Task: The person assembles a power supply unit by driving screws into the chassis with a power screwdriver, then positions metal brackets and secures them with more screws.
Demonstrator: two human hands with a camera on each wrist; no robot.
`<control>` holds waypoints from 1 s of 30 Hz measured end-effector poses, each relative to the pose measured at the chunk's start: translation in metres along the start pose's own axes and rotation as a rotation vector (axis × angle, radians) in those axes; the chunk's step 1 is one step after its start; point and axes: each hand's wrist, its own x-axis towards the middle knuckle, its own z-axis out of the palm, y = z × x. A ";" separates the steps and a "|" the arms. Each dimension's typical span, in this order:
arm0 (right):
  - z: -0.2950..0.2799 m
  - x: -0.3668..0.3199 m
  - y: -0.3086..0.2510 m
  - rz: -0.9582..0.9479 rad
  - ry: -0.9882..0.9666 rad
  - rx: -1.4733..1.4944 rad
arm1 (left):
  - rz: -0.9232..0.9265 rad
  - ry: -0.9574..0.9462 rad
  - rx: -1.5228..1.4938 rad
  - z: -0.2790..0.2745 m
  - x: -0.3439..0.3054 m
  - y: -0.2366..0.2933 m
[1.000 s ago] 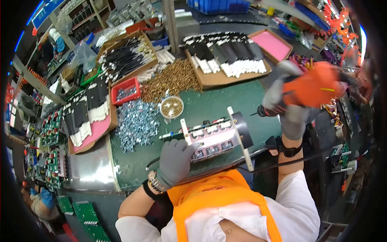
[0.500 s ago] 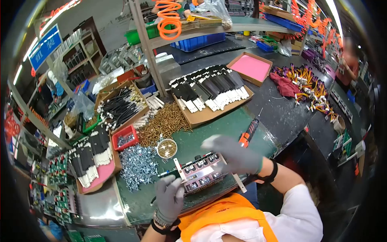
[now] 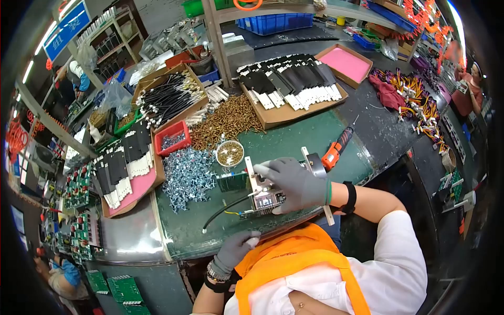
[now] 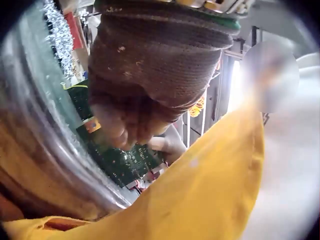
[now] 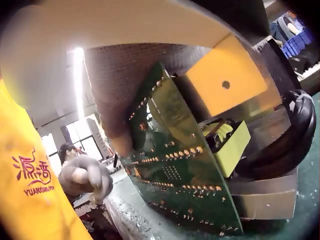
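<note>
My gloved right hand (image 3: 299, 184) reaches over a circuit board assembly (image 3: 269, 200) on the green bench mat, fingers and thumb gripping it across its width. The right wrist view shows its green circuit board (image 5: 185, 160) stood up on edge, solder points outward, with a yellow block (image 5: 227, 75) behind. Light metal bars (image 3: 251, 173) frame it, and a black cable (image 3: 223, 212) sticks out to the left. My left hand (image 3: 234, 252), gloved in grey, hovers by the bench's front edge, loosely curled around nothing. An orange-and-black power screwdriver (image 3: 338, 148) lies beyond the right hand.
Piles of silver screws (image 3: 186, 178) and brass standoffs (image 3: 226, 118) sit left of the assembly, beside a round cup (image 3: 230, 164) and a red bin (image 3: 172, 138). A cardboard tray (image 3: 273, 122) of black-and-white parts stands behind. Wire bundles (image 3: 415, 94) lie far right.
My right hand held the power screwdriver a second ago; it has set it down and come onto the assembly. The left hand has left the assembly toward the front edge, and the assembly has tipped up.
</note>
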 end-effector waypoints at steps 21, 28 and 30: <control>-0.012 -0.134 0.167 0.529 -0.075 -0.415 | 0.441 0.069 0.858 -0.020 0.090 0.142; -0.005 -0.132 0.181 0.550 0.041 -0.428 | 0.406 0.081 1.131 0.007 0.114 0.138; -0.009 -0.134 0.183 0.556 0.096 -0.317 | 0.415 0.186 1.199 0.016 0.118 0.136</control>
